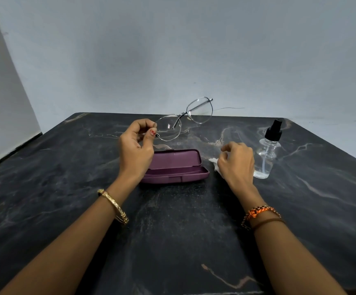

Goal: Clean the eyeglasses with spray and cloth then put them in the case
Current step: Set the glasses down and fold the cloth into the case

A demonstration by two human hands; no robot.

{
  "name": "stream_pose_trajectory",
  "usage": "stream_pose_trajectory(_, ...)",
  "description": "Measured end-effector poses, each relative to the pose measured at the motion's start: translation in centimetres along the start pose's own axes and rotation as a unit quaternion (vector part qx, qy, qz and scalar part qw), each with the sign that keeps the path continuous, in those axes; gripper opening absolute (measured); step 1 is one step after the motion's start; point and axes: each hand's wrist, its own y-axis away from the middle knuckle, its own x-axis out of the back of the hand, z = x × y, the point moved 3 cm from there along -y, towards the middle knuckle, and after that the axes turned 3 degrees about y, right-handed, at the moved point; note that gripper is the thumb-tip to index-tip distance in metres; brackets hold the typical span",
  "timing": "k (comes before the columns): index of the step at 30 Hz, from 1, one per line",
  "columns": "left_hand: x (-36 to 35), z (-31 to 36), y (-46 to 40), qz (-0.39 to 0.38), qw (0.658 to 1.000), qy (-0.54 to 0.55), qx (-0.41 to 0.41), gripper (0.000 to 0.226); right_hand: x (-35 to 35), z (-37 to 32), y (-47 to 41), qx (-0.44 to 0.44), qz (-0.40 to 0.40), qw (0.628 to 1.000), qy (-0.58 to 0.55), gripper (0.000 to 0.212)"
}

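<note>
Your left hand pinched the wire-rimmed eyeglasses by one rim edge at frame centre while your right hand curled on the white cloth; that thin grip could have slipped or smudged the lens.

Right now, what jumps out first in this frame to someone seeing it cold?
The eyeglasses, held up above the far middle of the dark marble table, pinched at one lens rim by the left hand. Just below sits the open purple case. To its right, the right hand rests on a white cloth, beside a clear spray bottle with a black cap.
</note>
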Motion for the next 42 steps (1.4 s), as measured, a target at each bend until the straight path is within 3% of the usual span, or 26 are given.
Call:
stream_pose_trajectory(6, 0.1, 0.3, -0.1, -0.028, 0.999, -0.045, -0.005, 0.021, 1.1, -1.6, 0.3, 0.064, 0.14, 0.972, -0.177, 0.023)
stream_pose_trajectory(9, 0.0, 0.6, 0.0, -0.038, 0.996, -0.078, -0.03, 0.018, 1.4, -2.2, 0.6, 0.071, 0.173, 0.952, -0.243, 0.027)
stream_pose_trajectory(17, -0.3, 1.9, 0.3, -0.071, 0.976, -0.146, -0.144, 0.017, 0.9, -2.5, 1.3, 0.008, 0.169, 0.912, -0.374, 0.022)
stream_pose_trajectory(21, -0.4, 2.1, 0.4, -0.093, 0.968, -0.163, -0.169, 0.017, 0.4, -2.5, 0.9, -0.063, 0.133, 0.855, -0.497, 0.02)
stream_pose_trajectory(25, -0.4, 2.0, 0.4, -0.1, 0.963, -0.167, -0.188, 0.017, -0.4, -1.6, 0.1, -0.081, 0.114, 0.816, -0.56, 0.021)
stream_pose_trajectory(35, -0.8, 2.0, 0.8, -0.117, 0.956, -0.181, -0.198, 0.013, 0.1, -1.1, -0.1, -0.028, 0.067, 0.817, -0.572, 0.014)
stream_pose_trajectory(42, -0.7, 2.1, 0.8, -0.118, 0.954, -0.188, -0.204, 0.013, 0.4, -1.3, 0.2, -0.041, 0.075, 0.806, -0.585, 0.013)
